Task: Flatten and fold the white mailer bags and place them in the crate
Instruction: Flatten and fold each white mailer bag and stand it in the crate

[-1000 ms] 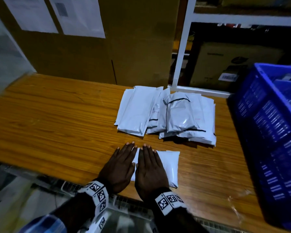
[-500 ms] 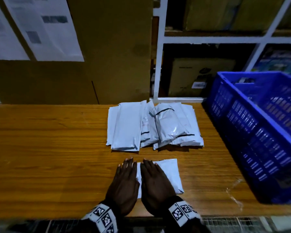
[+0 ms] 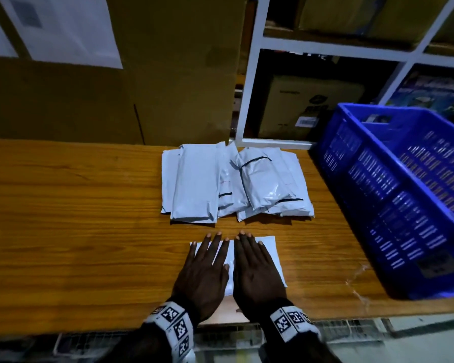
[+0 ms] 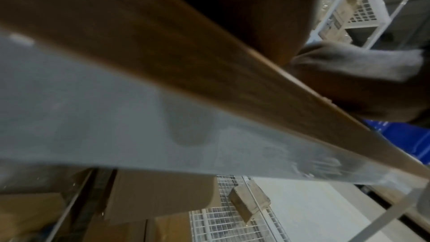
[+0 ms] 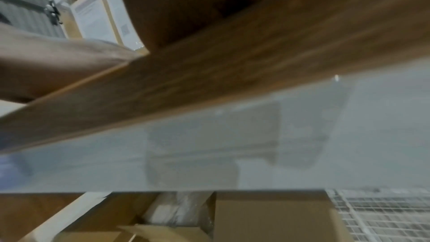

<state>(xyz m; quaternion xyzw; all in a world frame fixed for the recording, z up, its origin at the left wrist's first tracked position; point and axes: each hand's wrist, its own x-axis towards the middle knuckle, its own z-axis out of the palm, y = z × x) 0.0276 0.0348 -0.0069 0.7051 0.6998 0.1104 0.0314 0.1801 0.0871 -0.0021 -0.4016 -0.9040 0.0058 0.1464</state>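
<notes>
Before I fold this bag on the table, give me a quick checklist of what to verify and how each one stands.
1. Both hands flat on the bag: ok, left hand and right hand press it with straight fingers.
2. Bag flattened: cannot tell, the hands cover most of it.
3. Bag fully on the table: ok, though it lies near the front edge.
4. Clear of the pile of bags: ok, a strip of table shows between them.
5. Crate close by: ok, it stands to the right.
6. Room in the crate: cannot tell, its floor is hidden.
</notes>
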